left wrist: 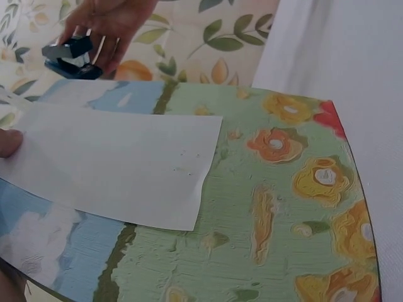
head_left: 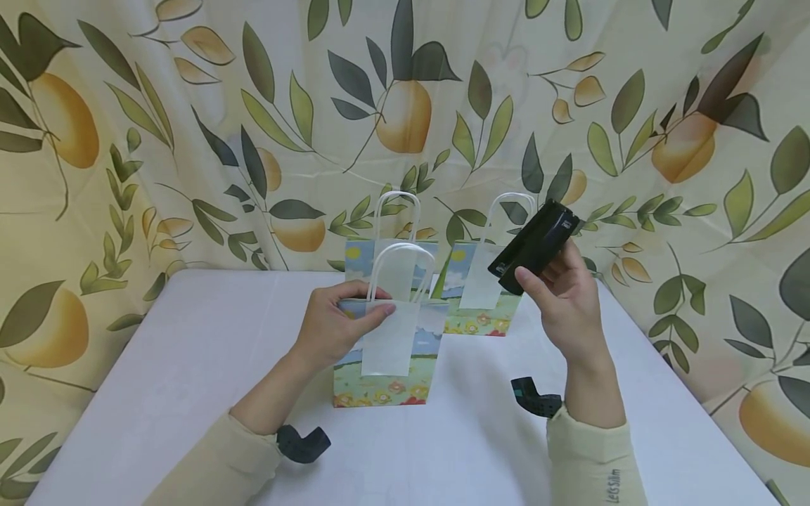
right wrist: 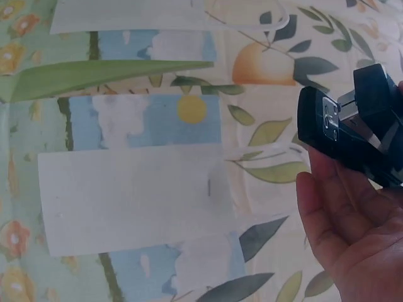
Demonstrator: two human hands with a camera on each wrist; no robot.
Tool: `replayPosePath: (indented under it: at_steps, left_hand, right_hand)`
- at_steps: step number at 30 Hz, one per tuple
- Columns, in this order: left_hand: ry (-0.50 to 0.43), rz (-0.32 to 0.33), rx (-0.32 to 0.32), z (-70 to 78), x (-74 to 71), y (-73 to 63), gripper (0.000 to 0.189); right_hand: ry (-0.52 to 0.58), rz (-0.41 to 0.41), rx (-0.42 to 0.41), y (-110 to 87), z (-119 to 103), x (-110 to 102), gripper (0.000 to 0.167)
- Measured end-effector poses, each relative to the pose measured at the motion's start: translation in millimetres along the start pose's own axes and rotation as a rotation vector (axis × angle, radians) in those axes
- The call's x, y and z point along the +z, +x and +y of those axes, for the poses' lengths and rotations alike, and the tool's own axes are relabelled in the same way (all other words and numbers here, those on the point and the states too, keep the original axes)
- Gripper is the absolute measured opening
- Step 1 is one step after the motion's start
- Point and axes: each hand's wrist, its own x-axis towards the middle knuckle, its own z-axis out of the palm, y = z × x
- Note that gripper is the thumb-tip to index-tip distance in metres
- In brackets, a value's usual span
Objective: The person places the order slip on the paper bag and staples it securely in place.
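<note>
My left hand pinches the top edge of the front paper bag, thumb on the white paper slip that lies over its face. The bag has white handles and a printed sky-and-flower pattern; it stands upright on the table. In my right hand is a black stapler, raised to the right of that bag and apart from it. The right wrist view shows the stapler's jaws spread, its metal plate visible. Small marks dot the slip near its lower end in the left wrist view.
Two similar bags stand behind: one directly behind the front bag, another bag to the right, each with a white slip. A white cloth covers the table. Behind it hangs a fruit-and-leaf patterned curtain. Black wrist devices sit at both cuffs.
</note>
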Motion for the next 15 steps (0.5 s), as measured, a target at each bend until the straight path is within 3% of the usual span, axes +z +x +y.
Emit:
replayPosePath:
  at_steps: [9, 15]
  left_hand:
    - [0.031, -0.003, 0.005, -0.2, -0.1, 0.3, 0.012]
    - [0.036, -0.002, 0.007, -1.2, 0.0, 0.8, 0.012]
  right_hand:
    - [-0.081, 0.062, 0.063, 1.5, 3, -8, 0.058]
    - [-0.163, 0.149, 0.155, 3.0, 5, -14, 0.053]
